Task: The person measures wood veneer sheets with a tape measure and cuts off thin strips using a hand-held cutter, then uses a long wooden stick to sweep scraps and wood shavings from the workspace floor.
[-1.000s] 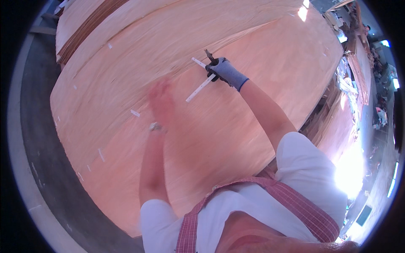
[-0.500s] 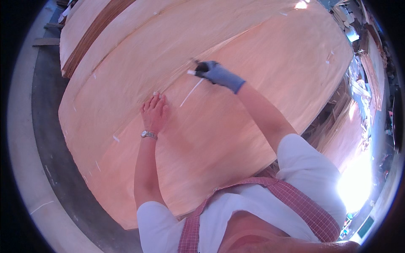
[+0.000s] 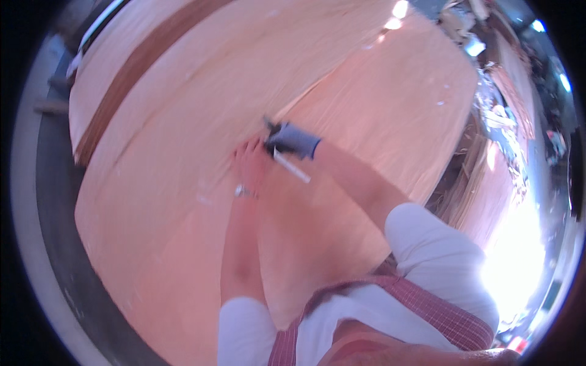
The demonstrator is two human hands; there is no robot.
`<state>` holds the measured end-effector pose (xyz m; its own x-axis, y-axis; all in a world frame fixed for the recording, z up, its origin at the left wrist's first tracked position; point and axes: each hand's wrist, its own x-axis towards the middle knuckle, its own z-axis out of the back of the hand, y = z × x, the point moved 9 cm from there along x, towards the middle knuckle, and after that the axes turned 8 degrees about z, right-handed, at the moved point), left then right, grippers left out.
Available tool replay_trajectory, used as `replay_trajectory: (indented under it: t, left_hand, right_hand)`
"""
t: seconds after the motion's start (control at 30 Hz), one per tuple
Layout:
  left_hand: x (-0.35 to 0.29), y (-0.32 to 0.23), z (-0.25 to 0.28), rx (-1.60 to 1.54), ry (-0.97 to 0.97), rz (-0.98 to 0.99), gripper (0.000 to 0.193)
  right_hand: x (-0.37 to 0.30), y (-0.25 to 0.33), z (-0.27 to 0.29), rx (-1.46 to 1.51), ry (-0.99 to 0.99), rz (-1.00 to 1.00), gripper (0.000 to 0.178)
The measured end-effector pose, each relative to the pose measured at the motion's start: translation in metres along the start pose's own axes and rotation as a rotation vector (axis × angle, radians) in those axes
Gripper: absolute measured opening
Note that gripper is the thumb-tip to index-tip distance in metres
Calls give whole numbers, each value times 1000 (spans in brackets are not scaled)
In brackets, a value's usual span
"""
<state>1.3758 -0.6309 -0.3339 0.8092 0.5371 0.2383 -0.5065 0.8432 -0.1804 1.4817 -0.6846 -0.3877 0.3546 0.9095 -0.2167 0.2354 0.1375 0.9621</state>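
Observation:
A large sheet of pale wood veneer (image 3: 384, 97) lies in front of me, with its edge running diagonally against another veneer sheet (image 3: 159, 183). My left hand (image 3: 250, 160), bare with a wristwatch (image 3: 246, 191), rests flat on the wood near that seam, fingers extended. Just right of it is my right hand (image 3: 292, 141), in a grey-blue glove with black fingers. The gloved fingers are closed on a narrow white strip (image 3: 293, 166), apparently tape, which trails toward me. A dark tip juts out beyond these fingers; its kind is blurred.
At the far left, a thick brown edge of stacked veneer (image 3: 116, 91) crosses the work surface. Ragged veneer pieces (image 3: 467, 177) lie beyond the right edge, with scattered scraps (image 3: 500, 119) behind them. A dark floor strip (image 3: 55, 244) borders the left side.
My right hand has come down and left beside my left hand, and the white strip now trails to the lower right. My left hand has shifted right in the picture. The view has tilted.

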Motion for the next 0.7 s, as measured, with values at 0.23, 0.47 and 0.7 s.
replay_trajectory:
  t: [0.23, 0.47, 0.7]
  left_hand:
    - [5, -33, -3, 91, 27, -137, 37]
    - [12, -51, -8, 100, 13, -155, 33]
    - [20, -44, -7, 280, 50, -9, 30]
  right_hand:
    - [-67, 43, 43, -597, -121, -182, 18]
    - [-78, 70, 39, -1492, -40, 231, 19]
    - [-83, 93, 137, -1307, -5, 214, 16]
